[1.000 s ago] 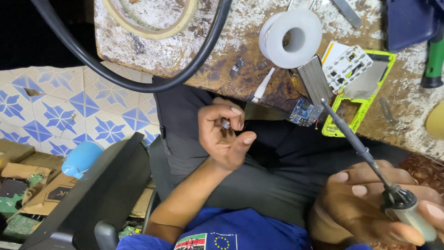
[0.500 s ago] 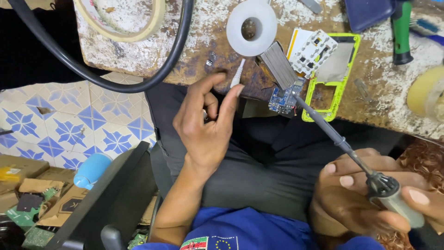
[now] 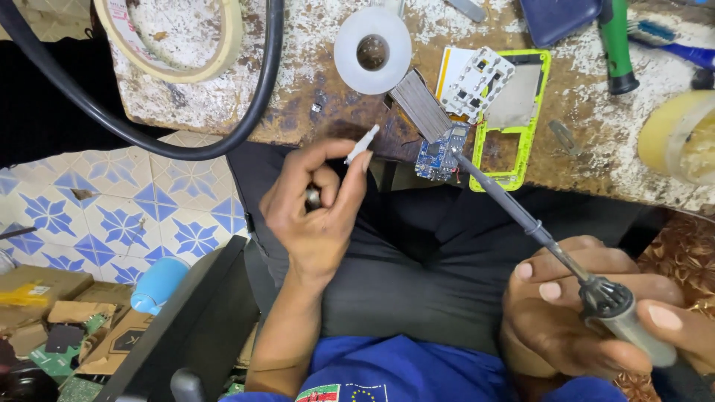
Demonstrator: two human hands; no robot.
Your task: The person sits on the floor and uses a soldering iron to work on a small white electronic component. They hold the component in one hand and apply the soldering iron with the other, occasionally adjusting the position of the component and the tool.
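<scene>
White plastic, a small stick-like piece [image 3: 363,144], was pinched between thumb and fingertips of the left hand [image 3: 316,212], raised just below the worn bench edge [image 3: 298,126]. A blue circuit board [image 3: 439,152] lay at that edge, touched by the soldering iron [image 3: 536,231], whose handle was clasped firmly in the right hand [image 3: 588,313], low at the right.

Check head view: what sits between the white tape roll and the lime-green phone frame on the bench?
Head view: a grey ribbed metal block and a white keypad board lie between the white tape roll and the lime-green phone frame.
</scene>
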